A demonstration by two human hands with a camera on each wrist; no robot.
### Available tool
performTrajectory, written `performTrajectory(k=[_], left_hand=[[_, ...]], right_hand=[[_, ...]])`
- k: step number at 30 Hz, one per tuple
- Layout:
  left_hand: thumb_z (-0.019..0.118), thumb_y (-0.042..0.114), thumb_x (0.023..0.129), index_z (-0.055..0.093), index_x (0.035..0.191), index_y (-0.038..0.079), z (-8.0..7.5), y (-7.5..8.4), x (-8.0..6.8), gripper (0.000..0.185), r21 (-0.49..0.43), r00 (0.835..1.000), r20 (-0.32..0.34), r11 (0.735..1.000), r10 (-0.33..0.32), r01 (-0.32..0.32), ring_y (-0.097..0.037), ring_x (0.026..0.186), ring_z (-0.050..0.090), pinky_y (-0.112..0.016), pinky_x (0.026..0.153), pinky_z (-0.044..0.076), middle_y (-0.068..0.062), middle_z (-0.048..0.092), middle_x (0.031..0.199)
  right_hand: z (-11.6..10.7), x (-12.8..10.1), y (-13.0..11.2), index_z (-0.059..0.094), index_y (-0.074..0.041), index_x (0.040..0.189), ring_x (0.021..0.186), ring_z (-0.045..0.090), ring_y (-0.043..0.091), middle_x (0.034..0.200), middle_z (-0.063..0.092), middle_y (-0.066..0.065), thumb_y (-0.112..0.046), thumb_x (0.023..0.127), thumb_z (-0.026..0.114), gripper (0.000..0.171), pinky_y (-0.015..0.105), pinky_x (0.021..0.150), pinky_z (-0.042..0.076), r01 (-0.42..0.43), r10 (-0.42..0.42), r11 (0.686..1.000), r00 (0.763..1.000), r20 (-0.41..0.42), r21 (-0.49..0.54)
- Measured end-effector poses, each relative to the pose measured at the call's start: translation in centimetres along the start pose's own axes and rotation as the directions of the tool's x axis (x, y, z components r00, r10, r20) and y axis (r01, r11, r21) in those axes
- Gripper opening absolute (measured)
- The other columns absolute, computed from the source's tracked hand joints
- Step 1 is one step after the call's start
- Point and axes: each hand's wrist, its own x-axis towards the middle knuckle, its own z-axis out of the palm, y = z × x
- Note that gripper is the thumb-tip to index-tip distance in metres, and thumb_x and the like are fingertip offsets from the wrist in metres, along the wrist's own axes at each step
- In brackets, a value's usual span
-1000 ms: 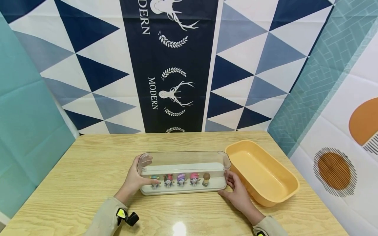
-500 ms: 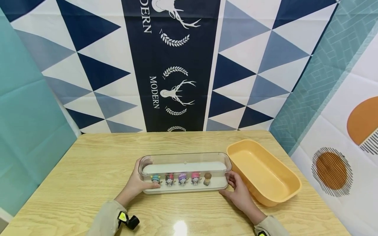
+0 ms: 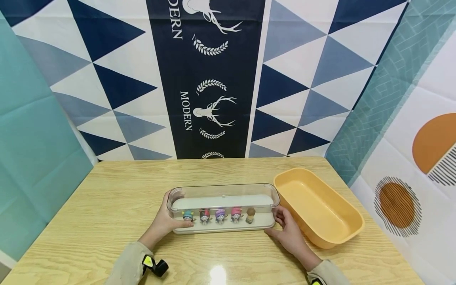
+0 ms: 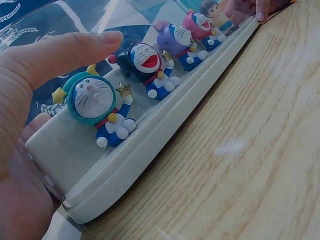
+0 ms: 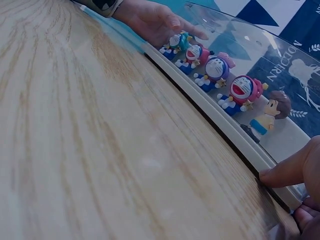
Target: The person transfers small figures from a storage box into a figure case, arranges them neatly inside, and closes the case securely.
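Note:
A long display case stands on the wooden table [image 3: 107, 206], a clear cover [image 3: 222, 192] over a white base [image 3: 224, 229]. Inside stands a row of several small figurines [image 3: 220, 215]. My left hand [image 3: 163, 222] holds the left end, thumb [image 4: 60, 50] lying on the front of the cover beside the teal-capped figurine [image 4: 92, 102]. My right hand [image 3: 287, 231] holds the right end, one fingertip [image 5: 287, 172] pressed at the base's front edge near the brown-haired figurine [image 5: 272, 107].
An empty yellow plastic tub [image 3: 317, 206] sits just right of the case, close to my right hand. Patterned cloth backdrops [image 3: 213, 79] hang behind and on both sides of the table. Bare tabletop lies to the left and in front.
Both hands stay at the two ends of the case. The case has hardly moved; the head view has shifted slightly.

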Motion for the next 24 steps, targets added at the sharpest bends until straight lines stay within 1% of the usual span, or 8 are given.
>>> performTrajectory(k=[4,6,9,12,14,18,21,24], left_hand=[[0.091,-0.005,0.065,0.023,0.147,-0.002,-0.3,0.0,0.1,0.107,-0.017,1.000,0.019,1.000,-0.023,0.024,0.000,0.124,0.042,-0.011,0.105,0.033,-0.018,0.040,0.143],[0.089,-0.005,0.067,0.020,0.150,0.000,-0.6,0.3,0.2,0.108,-0.024,0.998,0.039,0.999,-0.048,0.049,-0.005,0.128,0.040,-0.016,0.109,0.032,-0.017,0.036,0.146],[0.086,-0.006,0.071,0.019,0.153,0.001,-1.3,1.0,0.3,0.107,0.002,0.997,0.053,0.999,-0.053,0.053,-0.020,0.138,0.031,-0.040,0.119,0.022,-0.020,0.030,0.151],[0.084,-0.005,0.074,0.020,0.155,0.003,-2.1,2.0,0.5,0.103,0.082,0.998,0.055,0.997,-0.016,0.012,-0.038,0.143,0.022,-0.065,0.116,0.009,-0.024,0.029,0.153],[0.084,-0.002,0.076,0.021,0.155,0.004,-2.5,2.7,0.6,0.101,0.157,0.998,0.058,0.987,0.012,-0.021,-0.045,0.144,0.020,-0.072,0.112,0.007,-0.025,0.033,0.152],[0.085,0.007,0.078,0.023,0.156,0.011,-2.9,4.2,1.0,0.100,0.311,0.997,0.060,0.948,0.044,-0.061,-0.044,0.143,0.025,-0.073,0.111,0.013,-0.022,0.040,0.149],[0.086,0.012,0.078,0.024,0.156,0.013,-3.0,5.3,1.6,0.100,0.424,0.996,0.045,0.902,0.073,-0.085,-0.042,0.142,0.029,-0.073,0.110,0.018,-0.019,0.042,0.148],[0.085,0.015,0.080,0.024,0.157,0.012,-2.9,6.3,2.1,0.098,0.505,0.994,0.022,0.857,0.105,-0.102,-0.042,0.140,0.031,-0.073,0.108,0.023,-0.018,0.043,0.147]], right_hand=[[0.0,0.2,-0.3,0.038,0.015,0.134,0.124,0.048,0.042,0.132,0.047,0.030,0.015,0.073,0.080,0.074,0.030,0.104,0.046,-0.031,0.031,0.999,0.999,0.022,0.012],[0.0,0.4,-0.8,0.037,0.013,0.135,0.126,0.048,0.041,0.133,0.047,0.029,0.013,0.074,0.080,0.074,0.036,0.107,0.044,-0.057,0.056,0.998,0.997,0.045,0.022],[-0.3,0.5,-1.9,0.034,0.010,0.138,0.127,0.046,0.042,0.135,0.044,0.029,0.012,0.078,0.077,0.074,0.045,0.110,0.040,-0.085,0.080,0.995,0.993,0.090,0.051],[-1.1,0.6,-3.4,0.027,0.008,0.146,0.131,0.041,0.043,0.141,0.038,0.028,0.008,0.082,0.075,0.079,0.053,0.111,0.036,-0.064,0.059,0.998,0.991,0.121,0.031],[-1.8,0.7,-4.4,0.022,0.009,0.149,0.133,0.038,0.046,0.145,0.034,0.030,0.005,0.085,0.074,0.082,0.058,0.110,0.035,-0.012,0.013,1.000,0.992,0.129,-0.008],[-3.0,1.2,-6.4,0.018,0.008,0.152,0.135,0.035,0.049,0.149,0.030,0.031,0.001,0.088,0.073,0.085,0.062,0.108,0.034,0.085,-0.072,0.992,0.987,0.144,-0.088],[-3.6,1.8,-7.6,0.016,0.006,0.154,0.137,0.032,0.049,0.151,0.028,0.031,-0.004,0.090,0.072,0.085,0.064,0.108,0.034,0.108,-0.089,0.988,0.982,0.169,-0.107],[-3.9,2.6,-8.5,0.015,0.007,0.154,0.139,0.027,0.049,0.153,0.024,0.031,-0.008,0.092,0.071,0.086,0.065,0.107,0.034,0.119,-0.088,0.983,0.974,0.208,-0.141]])
